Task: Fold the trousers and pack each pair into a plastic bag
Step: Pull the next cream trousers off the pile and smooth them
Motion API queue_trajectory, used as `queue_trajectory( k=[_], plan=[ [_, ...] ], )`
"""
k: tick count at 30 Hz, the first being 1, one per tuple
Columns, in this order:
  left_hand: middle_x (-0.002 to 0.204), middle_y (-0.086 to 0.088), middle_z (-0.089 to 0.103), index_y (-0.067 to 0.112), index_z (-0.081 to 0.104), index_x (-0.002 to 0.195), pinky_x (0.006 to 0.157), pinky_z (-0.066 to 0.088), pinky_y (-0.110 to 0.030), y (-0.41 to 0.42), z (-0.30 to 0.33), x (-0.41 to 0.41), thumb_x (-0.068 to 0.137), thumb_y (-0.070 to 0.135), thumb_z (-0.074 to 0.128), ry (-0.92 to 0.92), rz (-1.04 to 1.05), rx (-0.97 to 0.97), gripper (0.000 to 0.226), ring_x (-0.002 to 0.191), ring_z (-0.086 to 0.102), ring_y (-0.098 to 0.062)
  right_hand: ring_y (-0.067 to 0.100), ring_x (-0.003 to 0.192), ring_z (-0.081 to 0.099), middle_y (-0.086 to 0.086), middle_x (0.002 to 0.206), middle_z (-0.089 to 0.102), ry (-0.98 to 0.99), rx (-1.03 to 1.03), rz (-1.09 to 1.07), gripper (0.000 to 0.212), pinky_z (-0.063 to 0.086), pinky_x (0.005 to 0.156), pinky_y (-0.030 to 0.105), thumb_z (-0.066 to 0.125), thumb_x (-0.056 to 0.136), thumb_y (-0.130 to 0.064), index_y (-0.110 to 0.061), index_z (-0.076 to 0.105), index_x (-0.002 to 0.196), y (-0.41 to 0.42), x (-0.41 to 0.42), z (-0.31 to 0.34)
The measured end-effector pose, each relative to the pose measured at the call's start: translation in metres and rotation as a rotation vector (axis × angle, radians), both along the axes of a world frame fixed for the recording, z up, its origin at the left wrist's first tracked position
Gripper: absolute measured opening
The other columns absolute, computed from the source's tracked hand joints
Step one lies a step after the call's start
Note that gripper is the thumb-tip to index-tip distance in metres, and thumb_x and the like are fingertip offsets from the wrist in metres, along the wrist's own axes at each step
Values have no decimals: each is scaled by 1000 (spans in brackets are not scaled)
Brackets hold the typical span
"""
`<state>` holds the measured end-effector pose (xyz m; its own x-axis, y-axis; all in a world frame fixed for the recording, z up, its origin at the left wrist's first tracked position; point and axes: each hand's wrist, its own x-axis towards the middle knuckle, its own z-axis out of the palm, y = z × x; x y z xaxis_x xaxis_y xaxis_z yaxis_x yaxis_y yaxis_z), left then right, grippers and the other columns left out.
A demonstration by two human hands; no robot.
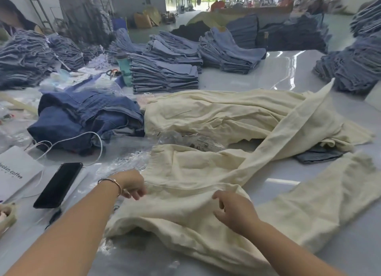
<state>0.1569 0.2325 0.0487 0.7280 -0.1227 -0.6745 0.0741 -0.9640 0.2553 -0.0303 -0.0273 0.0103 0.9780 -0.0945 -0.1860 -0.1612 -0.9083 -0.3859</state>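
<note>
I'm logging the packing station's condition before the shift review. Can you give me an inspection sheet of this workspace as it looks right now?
Surface: glossy pale table, mostly covered with garments.
Job's things: cream trousers spread unfolded in front of the person; more cream garments heaped behind; crumpled clear plastic bag between them.
Clutter: phone, white paper bag, teal bottle, loose dark jeans pile.
Grippers: left hand pinches the trousers' edge; right hand rests on the cloth, fingers relaxed.
Cables: white cable runs over the jeans to the phone.
Surroundings: folded jeans stacks; another person at far left.
</note>
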Motion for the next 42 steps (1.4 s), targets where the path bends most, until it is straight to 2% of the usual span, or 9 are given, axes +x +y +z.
queue_trajectory(
  k=[3, 9, 16, 19, 23, 26, 30, 35, 42],
  plan=[
    [108, -16, 65, 5, 62, 96, 70, 45, -28, -8, -22, 18, 88, 9, 45, -481, -4, 65, 19, 88, 57, -29, 14, 121, 42, -10, 125, 46, -58, -72, 159, 59, 42, 93, 31, 62, 81, -48, -37, 40, 134, 13, 1, -21],
    [128, -10, 57, 12, 55, 124, 94, 46, -41, -27, -57, 14, 85, 61, 54, -433, 123, 113, 63, 115, 55, -31, 17, 132, 26, -6, 137, 29, 58, -140, 258, 90, 34, 105, 35, 64, 71, -60, -41, 19, 146, 18, 14, -50],
    [92, -18, 67, 0, 65, 87, 73, 56, -39, -31, -31, 48, 79, 2, 73, -216, 503, -581, 12, 75, 61, -25, 18, 130, 23, -4, 133, 29, 113, -191, 310, 82, 31, 103, 35, 58, 75, -65, -53, 17, 145, 19, 17, -45],
    [73, -8, 58, 12, 65, 76, 54, 43, -29, -17, 3, 73, 82, 1, 65, -547, 537, -814, 12, 67, 49, -19, 24, 126, 31, 3, 133, 29, 163, -173, 408, 80, 32, 103, 37, 59, 78, -61, -59, 10, 142, 31, 7, -39],
    [73, -8, 56, 10, 56, 75, 59, 35, -34, 17, 12, 83, 84, 18, 53, -971, 405, -408, 12, 71, 48, -28, 28, 120, 37, 9, 130, 27, 220, -67, 552, 61, 13, 112, 55, 42, 96, -41, -63, 5, 140, 68, -3, -36],
    [132, -22, 45, 12, 41, 133, 97, 36, -51, 12, -16, 63, 88, 37, 56, -855, 281, 88, 54, 120, 41, -38, 31, 115, 37, 12, 126, 30, 165, -50, 582, 54, 34, 100, 47, 36, 101, -31, -53, 13, 145, 86, -5, -36],
    [159, -9, 11, 20, 14, 152, 116, -3, -53, -33, -53, 18, 95, 50, 41, -926, -34, -39, 70, 146, 4, -26, 11, 92, 54, -4, 109, 54, 53, 269, 289, 51, 42, 89, 27, 60, 86, -53, -40, 48, 134, 64, -5, -19],
    [162, 5, 7, 32, 12, 153, 118, -4, -47, -89, -102, -39, 95, 56, 13, -680, -403, -75, 63, 149, 3, -17, 6, 66, 53, -13, 76, 57, -590, 155, -273, 13, 46, 64, 25, 69, 82, -17, -19, 71, 95, -13, -15, -3],
    [161, 1, 7, 31, 23, 149, 117, 10, -47, -107, -104, -34, 98, 43, 28, -546, -336, 100, 53, 148, 7, -21, 20, 134, 32, -1, 151, 34, -99, -126, -811, 54, 36, 102, 34, 42, 91, -9, -22, 40, 143, -174, -87, -29]
  ],
)
